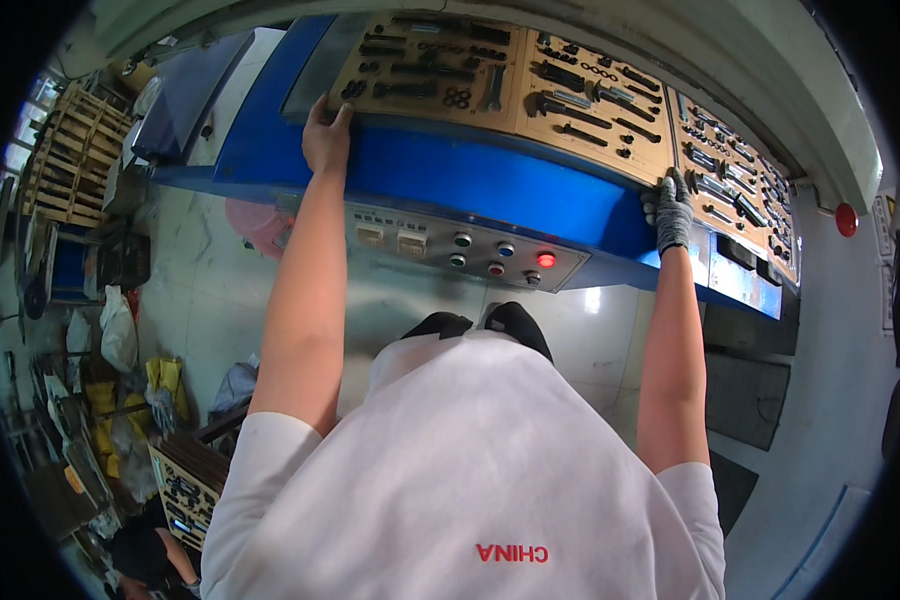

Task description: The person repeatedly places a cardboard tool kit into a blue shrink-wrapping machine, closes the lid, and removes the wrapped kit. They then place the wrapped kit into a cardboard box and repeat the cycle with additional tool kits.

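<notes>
Three tan boards (pixel 620 160) carrying dark metal parts lie in a row on the blue bed (pixel 490 180) of a machine, beneath a pale overhead beam (pixel 760 110). The bare left hand (pixel 327 140) is positioned at the near left corner of the leftmost board, its thumb spread from the fingers at the edge of a clear sheet (pixel 313 75); whether it pinches that edge cannot be determined. The right hand (pixel 673 212), fitted with a grey glove, is located at the near edge of the row, where the middle and rightmost boards meet. Its fingers are close together; a grip on either board cannot be confirmed. An open-end wrench (pixel 494 88) is mounted on the leftmost board, near its right side. Below the bed, between the forearms, a control panel (pixel 570 270) carries several round buttons, including one illuminated red button (pixel 546 260). A pink basin (pixel 253 225) stands on the floor at left; wooden pallets (pixel 75 155) are located farther left.
</notes>
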Demonstrator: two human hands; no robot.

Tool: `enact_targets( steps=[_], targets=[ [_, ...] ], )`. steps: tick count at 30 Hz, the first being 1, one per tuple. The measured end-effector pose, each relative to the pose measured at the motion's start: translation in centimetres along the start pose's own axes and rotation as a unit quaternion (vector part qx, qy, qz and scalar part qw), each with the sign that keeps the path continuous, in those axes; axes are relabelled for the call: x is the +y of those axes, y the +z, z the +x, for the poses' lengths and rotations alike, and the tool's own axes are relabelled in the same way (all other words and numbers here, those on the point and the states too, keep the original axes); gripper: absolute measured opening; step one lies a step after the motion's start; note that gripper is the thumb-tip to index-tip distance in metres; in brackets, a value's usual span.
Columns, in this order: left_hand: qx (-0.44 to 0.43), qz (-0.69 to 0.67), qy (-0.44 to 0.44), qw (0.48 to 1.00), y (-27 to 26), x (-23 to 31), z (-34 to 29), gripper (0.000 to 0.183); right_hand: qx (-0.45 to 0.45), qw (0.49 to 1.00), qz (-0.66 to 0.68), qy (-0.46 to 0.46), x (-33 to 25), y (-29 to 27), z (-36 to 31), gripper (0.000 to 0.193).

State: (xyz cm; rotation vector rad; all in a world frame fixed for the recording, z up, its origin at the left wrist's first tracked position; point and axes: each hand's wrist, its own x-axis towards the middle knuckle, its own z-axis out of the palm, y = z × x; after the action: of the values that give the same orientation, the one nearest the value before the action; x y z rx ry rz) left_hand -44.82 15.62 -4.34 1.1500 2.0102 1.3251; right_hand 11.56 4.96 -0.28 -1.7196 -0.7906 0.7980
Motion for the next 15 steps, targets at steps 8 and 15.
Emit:
enact_targets(
  steps=[8,15],
  targets=[
    [-0.016,-0.060,0.210,0.976,-0.1,2.8,-14.0,0.018,0.020,0.995,-0.101,0.018,-2.6,0.7,-0.6,0.048],
    [-0.255,0.043,0.208,0.943,5.9,-3.7,-30.9,0.033,0.009,0.986,-0.166,-0.003,-3.4,0.5,-1.6,0.056]
  ],
)
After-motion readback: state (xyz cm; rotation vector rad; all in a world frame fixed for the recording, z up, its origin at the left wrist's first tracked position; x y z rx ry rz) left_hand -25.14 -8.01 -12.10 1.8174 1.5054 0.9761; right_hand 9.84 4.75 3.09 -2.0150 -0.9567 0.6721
